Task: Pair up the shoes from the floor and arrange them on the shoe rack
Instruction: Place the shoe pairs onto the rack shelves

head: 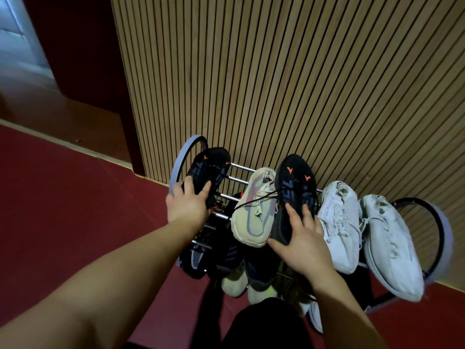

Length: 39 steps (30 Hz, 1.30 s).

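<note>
Beige sneaker (pixel 254 210) between black shoes (pixel 297 195); white pair (pixel 339 222) right.

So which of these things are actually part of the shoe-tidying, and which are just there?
Part of the job:
- left hand gripping a black shoe
- right hand on its matching black shoe
- beige shoe between them
- two white shoes
- shoe rack

Just there:
- slatted wall
- red floor

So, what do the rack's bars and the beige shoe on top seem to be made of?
The rack bars look like polished metal tubes: thin, round, with bright glints. The beige sneaker seems to have a knitted fabric upper, since a fine mesh texture shows, over a thick pale sole, probably foam or rubber.
</note>
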Each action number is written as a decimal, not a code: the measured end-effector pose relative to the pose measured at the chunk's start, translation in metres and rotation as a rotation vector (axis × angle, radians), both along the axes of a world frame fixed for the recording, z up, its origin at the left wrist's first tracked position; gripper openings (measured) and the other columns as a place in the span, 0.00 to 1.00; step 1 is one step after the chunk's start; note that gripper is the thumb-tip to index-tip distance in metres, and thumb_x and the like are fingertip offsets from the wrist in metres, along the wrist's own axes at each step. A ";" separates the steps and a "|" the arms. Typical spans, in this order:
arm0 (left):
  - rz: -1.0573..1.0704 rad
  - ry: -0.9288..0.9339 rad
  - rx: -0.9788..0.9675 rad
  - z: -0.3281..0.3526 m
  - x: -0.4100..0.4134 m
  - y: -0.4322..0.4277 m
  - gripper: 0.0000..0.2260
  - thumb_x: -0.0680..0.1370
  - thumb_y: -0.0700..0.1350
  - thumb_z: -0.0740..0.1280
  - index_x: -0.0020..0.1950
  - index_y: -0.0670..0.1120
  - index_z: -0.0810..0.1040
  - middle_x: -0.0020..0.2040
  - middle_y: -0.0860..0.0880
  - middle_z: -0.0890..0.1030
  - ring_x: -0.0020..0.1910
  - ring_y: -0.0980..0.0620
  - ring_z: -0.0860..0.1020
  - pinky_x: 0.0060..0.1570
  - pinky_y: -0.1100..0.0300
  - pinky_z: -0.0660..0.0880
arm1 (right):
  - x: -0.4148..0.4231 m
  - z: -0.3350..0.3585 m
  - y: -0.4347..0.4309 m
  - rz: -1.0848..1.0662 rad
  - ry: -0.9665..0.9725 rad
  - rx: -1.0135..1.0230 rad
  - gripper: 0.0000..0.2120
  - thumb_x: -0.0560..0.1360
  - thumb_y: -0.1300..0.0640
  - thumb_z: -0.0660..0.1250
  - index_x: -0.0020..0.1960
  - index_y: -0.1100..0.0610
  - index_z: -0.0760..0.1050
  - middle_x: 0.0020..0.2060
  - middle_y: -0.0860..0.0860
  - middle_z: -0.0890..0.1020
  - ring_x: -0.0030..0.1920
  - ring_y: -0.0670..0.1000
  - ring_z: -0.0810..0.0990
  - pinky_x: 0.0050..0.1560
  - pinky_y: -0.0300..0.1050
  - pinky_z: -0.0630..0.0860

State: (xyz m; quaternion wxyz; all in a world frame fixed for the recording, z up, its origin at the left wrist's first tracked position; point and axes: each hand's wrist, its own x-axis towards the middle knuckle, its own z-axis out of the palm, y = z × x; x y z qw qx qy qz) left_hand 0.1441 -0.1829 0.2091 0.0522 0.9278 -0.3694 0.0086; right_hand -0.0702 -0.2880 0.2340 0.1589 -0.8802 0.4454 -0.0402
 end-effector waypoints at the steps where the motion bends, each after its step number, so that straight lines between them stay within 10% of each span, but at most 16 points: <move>1: 0.007 -0.038 0.022 -0.003 -0.001 -0.002 0.30 0.80 0.53 0.60 0.78 0.57 0.47 0.76 0.43 0.50 0.71 0.40 0.55 0.67 0.50 0.60 | 0.000 0.000 0.000 -0.001 -0.006 -0.006 0.43 0.72 0.39 0.66 0.77 0.43 0.44 0.77 0.50 0.44 0.76 0.59 0.45 0.73 0.50 0.54; 13: -0.204 -0.066 0.111 0.007 0.021 0.011 0.34 0.78 0.63 0.55 0.78 0.52 0.46 0.73 0.45 0.61 0.70 0.45 0.60 0.66 0.54 0.60 | 0.040 0.031 0.022 -0.079 -0.685 0.165 0.32 0.73 0.47 0.70 0.73 0.54 0.63 0.69 0.50 0.67 0.68 0.51 0.68 0.69 0.46 0.66; 19: -0.303 0.001 0.313 0.013 0.033 0.022 0.37 0.80 0.61 0.53 0.77 0.44 0.38 0.79 0.47 0.47 0.77 0.48 0.43 0.74 0.54 0.43 | 0.119 0.010 0.059 -0.031 -0.653 0.464 0.33 0.74 0.44 0.67 0.75 0.51 0.60 0.72 0.49 0.66 0.70 0.50 0.67 0.67 0.43 0.65; 26: -0.306 -0.080 0.453 0.016 0.030 0.023 0.31 0.82 0.57 0.47 0.77 0.44 0.37 0.78 0.48 0.42 0.77 0.50 0.40 0.72 0.45 0.34 | 0.137 -0.025 0.070 -0.146 -0.497 0.178 0.33 0.74 0.45 0.66 0.74 0.56 0.62 0.74 0.52 0.62 0.74 0.55 0.58 0.74 0.50 0.55; 33: -0.304 -0.034 0.451 0.018 0.034 0.020 0.35 0.80 0.63 0.49 0.77 0.47 0.38 0.79 0.50 0.44 0.77 0.50 0.42 0.73 0.48 0.40 | 0.134 -0.028 0.052 -0.113 -0.034 0.051 0.35 0.75 0.43 0.64 0.76 0.56 0.55 0.76 0.54 0.55 0.76 0.61 0.49 0.73 0.52 0.53; 39: -0.353 0.024 0.432 0.017 0.041 0.020 0.33 0.80 0.62 0.50 0.77 0.50 0.37 0.79 0.47 0.43 0.77 0.48 0.41 0.75 0.49 0.41 | 0.136 -0.025 0.054 0.026 -0.030 0.092 0.35 0.76 0.42 0.61 0.77 0.54 0.53 0.76 0.54 0.54 0.76 0.62 0.46 0.74 0.51 0.48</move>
